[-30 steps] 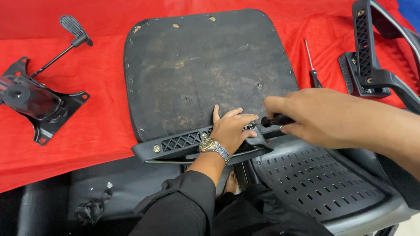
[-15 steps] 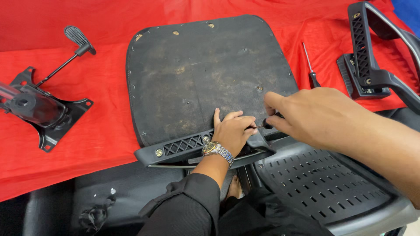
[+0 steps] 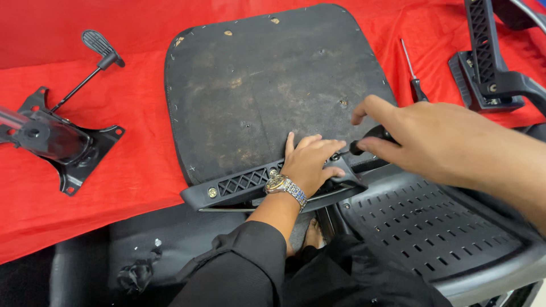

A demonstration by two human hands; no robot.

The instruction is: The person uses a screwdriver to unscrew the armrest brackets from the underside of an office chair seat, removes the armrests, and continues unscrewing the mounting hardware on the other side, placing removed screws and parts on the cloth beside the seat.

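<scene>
Armrest bracket (image 3: 244, 185), black plastic with a lattice pattern, lying along the near edge of the seat base (image 3: 273, 85), pressed down on the red cloth (image 3: 125, 165). Left hand (image 3: 310, 165) flat on top of that bracket, fingers spread and bent over its right end, metal wristwatch (image 3: 286, 186) on the wrist, black sleeve (image 3: 239, 267) below. Right hand (image 3: 432, 142) just beside it, closed around the black handle of a screwdriver (image 3: 364, 142), thumb and fingers pinching the grip, short tip aimed left toward the left hand's fingertips; exact contact point hidden by the fingers. Nearest the body, a slotted black chair back (image 3: 432, 227) at lower right and a dark chair part (image 3: 142, 256) at lower left. Farther out, seat base upside down, worn and stained, filling the middle of the cloth. Left of it, well apart, a metal tilt mechanism (image 3: 57, 139) with a long lever. Far right, a second screwdriver (image 3: 412, 71) just beside the seat base, then another armrest (image 3: 489, 62).
</scene>
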